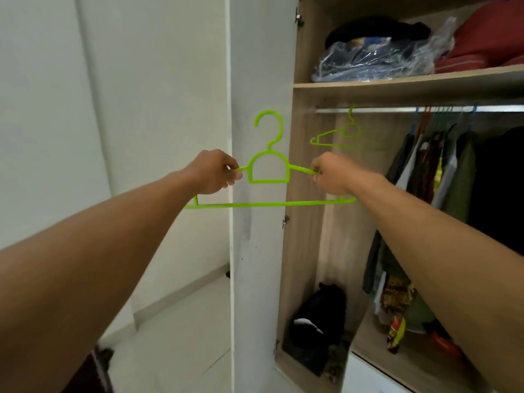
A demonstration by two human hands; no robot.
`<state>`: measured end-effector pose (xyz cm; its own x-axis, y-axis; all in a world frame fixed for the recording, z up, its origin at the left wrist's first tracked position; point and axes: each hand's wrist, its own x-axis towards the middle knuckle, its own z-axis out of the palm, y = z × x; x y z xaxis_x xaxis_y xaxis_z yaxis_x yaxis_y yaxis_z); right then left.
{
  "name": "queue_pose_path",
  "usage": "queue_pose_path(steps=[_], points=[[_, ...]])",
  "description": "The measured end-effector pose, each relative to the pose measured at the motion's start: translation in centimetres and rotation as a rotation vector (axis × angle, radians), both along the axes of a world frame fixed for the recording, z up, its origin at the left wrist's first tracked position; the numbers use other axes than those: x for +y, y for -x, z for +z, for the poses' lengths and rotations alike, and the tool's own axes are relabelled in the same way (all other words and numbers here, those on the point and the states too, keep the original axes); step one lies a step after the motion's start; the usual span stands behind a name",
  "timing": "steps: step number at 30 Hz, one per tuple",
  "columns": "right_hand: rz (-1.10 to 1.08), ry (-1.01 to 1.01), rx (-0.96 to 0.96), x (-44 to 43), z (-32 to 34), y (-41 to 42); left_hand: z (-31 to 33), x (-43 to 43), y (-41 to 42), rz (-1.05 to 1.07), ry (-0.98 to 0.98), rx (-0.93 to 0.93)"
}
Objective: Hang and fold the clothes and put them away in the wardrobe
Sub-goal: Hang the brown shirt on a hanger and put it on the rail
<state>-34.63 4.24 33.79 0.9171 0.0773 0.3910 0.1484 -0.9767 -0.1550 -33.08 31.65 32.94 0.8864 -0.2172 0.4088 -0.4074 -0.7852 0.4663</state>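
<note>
Light wooden wardrobe shelf (397,80): clear-plastic-wrapped blue bundle (377,59) laid at left end, red padded items (487,38) stacked at right. Wooden wardrobe floor (300,370): black bundle (320,316) set in left corner.

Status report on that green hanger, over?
Left hand, right hand: each pinching a shoulder of the bare green hanger. No garment on it. Rail ahead, nothing blocking.

Your left hand (211,172) and right hand (331,173) cover the sloping arms of the green hanger (269,204), the second hanger (329,133) above your right hand is blurred, and the hanging clothes (459,177) to its right run off the edge.
</note>
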Motion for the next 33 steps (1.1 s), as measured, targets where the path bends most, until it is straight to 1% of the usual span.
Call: queue_pose_path(steps=[4,7,10,17,22,27,29,33], points=[[0.142,0.0,0.053,6.6,-1.4,-0.1,-0.8,6.3,4.0,0.149,0.02,0.013],[0.254,0.014,0.072,10.9,-2.2,-0.9,-2.0,10.3,6.2,0.252,-0.001,0.01],[0.403,0.016,0.102,15.7,-3.1,-1.5,-3.5,14.7,8.6,0.388,0.034,0.035],[0.644,0.03,0.185,25.7,-6.2,-2.0,-6.9,22.1,14.1,0.619,0.022,0.083],[0.774,0.014,0.236,32.1,-8.5,-1.8,-9.6,27.1,16.6,0.787,0.037,0.116],[0.856,-0.031,0.298,38.8,-11.3,-1.7,-11.7,32.7,17.3,0.844,0.039,0.139],[0.876,-0.015,0.312,40.3,-11.8,-1.7,-12.1,34.2,17.2,0.851,0.039,0.13],[0.879,-0.058,0.318,43.8,-13.0,-2.5,-13.3,37.7,16.5,0.837,0.081,0.124]])
